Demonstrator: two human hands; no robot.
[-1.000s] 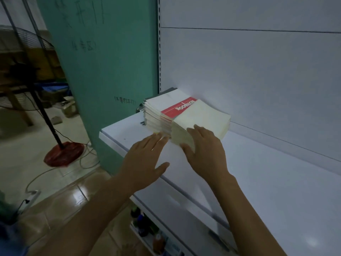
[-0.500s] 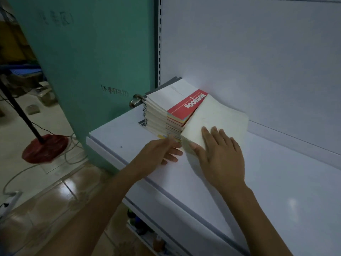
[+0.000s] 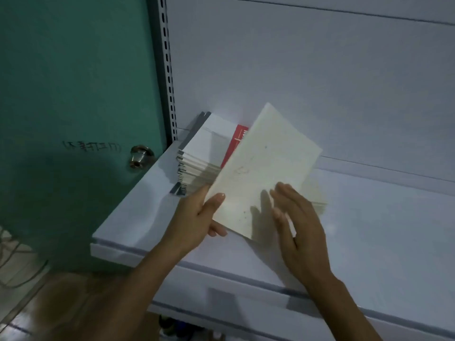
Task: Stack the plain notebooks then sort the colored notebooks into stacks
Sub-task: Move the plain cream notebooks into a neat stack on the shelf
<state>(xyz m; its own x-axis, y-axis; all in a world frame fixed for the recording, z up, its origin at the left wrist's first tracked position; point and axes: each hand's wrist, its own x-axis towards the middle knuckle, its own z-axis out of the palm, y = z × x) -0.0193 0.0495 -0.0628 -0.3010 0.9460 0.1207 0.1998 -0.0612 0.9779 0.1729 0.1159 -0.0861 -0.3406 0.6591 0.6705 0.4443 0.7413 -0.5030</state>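
Left hand (image 3: 197, 217): pinches the plain notebook (image 3: 266, 168) at its near-left edge, thumb on top.
Right hand (image 3: 298, 227): fingers straight, over its near corner.
Notebook stack (image 3: 204, 153): back-left corner of the shelf (image 3: 369, 230), red notebook (image 3: 237, 141) on top.

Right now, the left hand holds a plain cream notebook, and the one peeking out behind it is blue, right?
No: the head view shows the peeking notebook is red, not blue. The left hand does hold the plain cream notebook.

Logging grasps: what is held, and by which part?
The left hand pinches the cream plain notebook by its near left edge, thumb on top; the right hand holds nothing.
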